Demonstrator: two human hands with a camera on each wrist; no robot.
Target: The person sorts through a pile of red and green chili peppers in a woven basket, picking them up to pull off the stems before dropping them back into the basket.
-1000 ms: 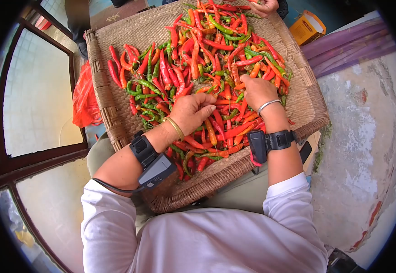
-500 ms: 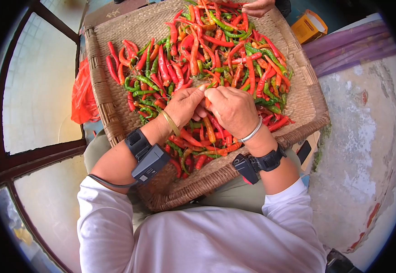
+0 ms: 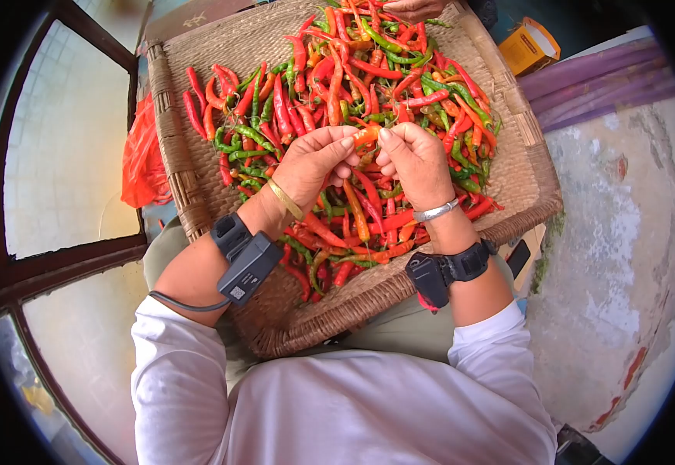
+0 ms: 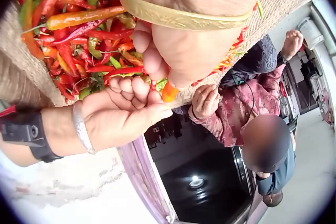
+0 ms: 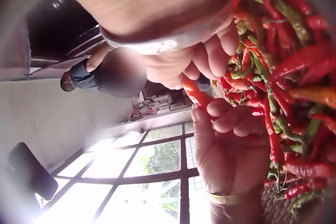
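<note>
Between both hands is an orange-red chili pepper [image 3: 366, 136], raised over the pile. My left hand [image 3: 316, 167] pinches one end of it with thumb and curled fingers. At the other end, my right hand [image 3: 419, 167] pinches it in the same way. The right wrist view shows the pepper [image 5: 196, 94] bridging the fingertips of the two hands. Red, orange and green chili peppers [image 3: 384, 225] lie heaped beneath and around the hands on a square woven tray [image 3: 213, 46].
At the tray's far edge is another person's hand [image 3: 415, 9]. A red plastic bag [image 3: 144, 159] hangs left of the tray, near framed glass panes [image 3: 66, 147]. To the right are a yellow box [image 3: 525, 48], a purple cloth [image 3: 601, 81] and a worn wall [image 3: 609, 232].
My right hand has come from the pile to meet the left, and both now hold the orange-red chili pepper. The other person's hand at the far edge has shifted left.
</note>
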